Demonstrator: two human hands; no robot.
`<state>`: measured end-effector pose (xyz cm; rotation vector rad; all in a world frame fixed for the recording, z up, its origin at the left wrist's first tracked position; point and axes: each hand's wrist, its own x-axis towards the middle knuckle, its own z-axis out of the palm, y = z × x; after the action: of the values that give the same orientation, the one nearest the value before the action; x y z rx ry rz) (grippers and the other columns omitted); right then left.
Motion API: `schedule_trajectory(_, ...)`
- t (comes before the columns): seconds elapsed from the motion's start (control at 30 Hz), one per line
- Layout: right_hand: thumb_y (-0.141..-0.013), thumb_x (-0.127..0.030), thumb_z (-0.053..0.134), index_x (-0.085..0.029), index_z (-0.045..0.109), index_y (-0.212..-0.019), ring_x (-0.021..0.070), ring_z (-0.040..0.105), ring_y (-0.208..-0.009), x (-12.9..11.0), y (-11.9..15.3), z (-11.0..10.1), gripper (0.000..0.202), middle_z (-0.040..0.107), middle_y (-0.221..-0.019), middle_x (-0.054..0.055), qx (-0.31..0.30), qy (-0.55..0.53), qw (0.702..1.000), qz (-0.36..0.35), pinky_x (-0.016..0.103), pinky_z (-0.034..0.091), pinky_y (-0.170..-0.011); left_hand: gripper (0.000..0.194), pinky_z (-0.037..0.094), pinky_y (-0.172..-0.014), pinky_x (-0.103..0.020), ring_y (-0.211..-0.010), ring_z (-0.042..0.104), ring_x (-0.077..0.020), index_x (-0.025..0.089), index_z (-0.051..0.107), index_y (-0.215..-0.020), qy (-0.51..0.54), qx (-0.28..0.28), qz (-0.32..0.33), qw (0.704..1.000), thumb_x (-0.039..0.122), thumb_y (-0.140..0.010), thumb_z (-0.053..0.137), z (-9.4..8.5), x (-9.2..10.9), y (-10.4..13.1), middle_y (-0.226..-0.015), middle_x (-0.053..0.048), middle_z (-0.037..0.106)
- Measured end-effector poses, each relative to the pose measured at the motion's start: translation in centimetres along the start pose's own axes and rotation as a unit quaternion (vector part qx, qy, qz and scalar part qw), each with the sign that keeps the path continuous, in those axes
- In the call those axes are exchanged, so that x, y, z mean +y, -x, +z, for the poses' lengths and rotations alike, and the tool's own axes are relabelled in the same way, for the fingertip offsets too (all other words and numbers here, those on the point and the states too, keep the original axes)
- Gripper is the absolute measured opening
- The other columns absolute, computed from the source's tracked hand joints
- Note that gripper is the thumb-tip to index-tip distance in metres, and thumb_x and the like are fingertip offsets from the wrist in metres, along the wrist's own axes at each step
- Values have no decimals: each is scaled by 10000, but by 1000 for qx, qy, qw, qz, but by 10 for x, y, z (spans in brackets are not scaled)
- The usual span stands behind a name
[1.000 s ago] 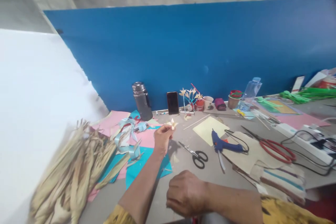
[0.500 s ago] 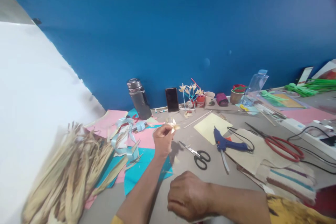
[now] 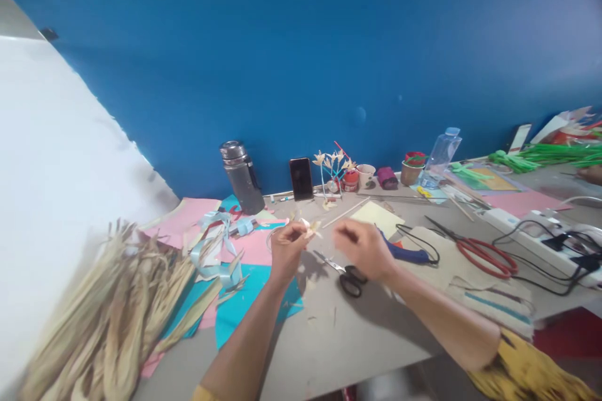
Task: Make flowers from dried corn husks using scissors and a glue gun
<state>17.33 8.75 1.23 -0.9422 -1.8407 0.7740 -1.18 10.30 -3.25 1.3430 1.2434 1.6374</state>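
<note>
A small cream husk flower [image 3: 311,229] is pinched in the fingertips of my left hand [image 3: 288,250], over the middle of the table. To its right, my right hand [image 3: 362,249] is raised with curled fingers; motion blur hides whether anything is between them. Beneath and beside my right hand lie black-handled scissors [image 3: 350,282], blades toward my left hand. The blue glue gun [image 3: 411,255] is partly hidden behind my right hand. Several finished-looking husk flowers on stems [image 3: 332,163] stand at the back, near a phone [image 3: 301,179].
Dried husks [image 3: 113,319] are heaped at left, beside blue cloth [image 3: 254,301] and pale ribbon [image 3: 229,276]. A flask [image 3: 242,178] stands behind. At right are red-handled scissors [image 3: 486,257], a power strip [image 3: 540,241] and a bottle [image 3: 441,156]. Another person's hand [image 3: 590,174] shows far right.
My right hand has risen from the table's front and moved forward, close to the flower. My left hand still holds the flower. The view has shifted slightly to the right.
</note>
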Motion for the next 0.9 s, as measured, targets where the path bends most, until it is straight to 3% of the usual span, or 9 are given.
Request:
schedule_trajectory(0.07,-856,-350,602,-177,654,-729,108,459,-544,6,-22,-9,221,592,-626,-7,19,-77,993,84,244,347,-532,134,382,-520,-215,-523,479,-96,172,661,-578,10,-33,6,999,226,-639,768,2,3,2,-575,22,584)
schedule_trajectory(0.13,-843,-432,623,-177,708,-835,106,462,-552,17,-36,-8,269,650,-719,18,-20,-154,979,131,241,320,-502,140,381,-514,-214,-541,491,-101,171,661,-557,9,-51,8,999,215,-631,771,3,4,3,-595,10,603)
schedule_trajectory(0.23,-830,-525,647,-171,730,-861,106,487,-584,37,-39,4,366,680,-823,54,-53,-225,959,165,225,288,-475,141,373,-504,-218,-536,487,-103,172,667,-568,-8,-54,-2,999,223,-632,783,4,3,4,-591,9,607)
schedule_trajectory(0.37,-827,-604,658,-167,727,-858,108,486,-587,54,-32,15,444,643,-759,44,-53,-247,952,172,216,281,-466,154,378,-515,-230,-508,468,-99,175,659,-577,-40,-36,-3,999,245,-670,760,5,1,4,-565,18,588)
schedule_trajectory(0.5,-785,-566,732,-175,724,-923,103,468,-573,57,-30,14,415,590,-676,3,-67,-266,947,165,214,291,-472,111,395,-541,-238,-528,492,-108,178,671,-615,-49,-37,-16,998,239,-694,721,9,-1,5,-582,15,604)
schedule_trajectory(0.67,-690,-501,819,-161,705,-790,85,434,-551,52,-31,12,373,556,-631,-12,-62,-336,914,216,199,252,-453,102,390,-547,-233,-545,498,-107,164,681,-649,-14,-47,-44,998,233,-668,753,12,-6,7,-593,11,613)
schedule_trajectory(0.9,-595,-409,880,-159,648,-688,74,450,-545,51,-32,6,353,619,-685,9,-52,-404,871,275,185,251,-431,219,406,-540,-226,-560,529,-105,156,720,-793,63,-75,-90,991,219,-601,805,12,-5,7,-674,-2,654)
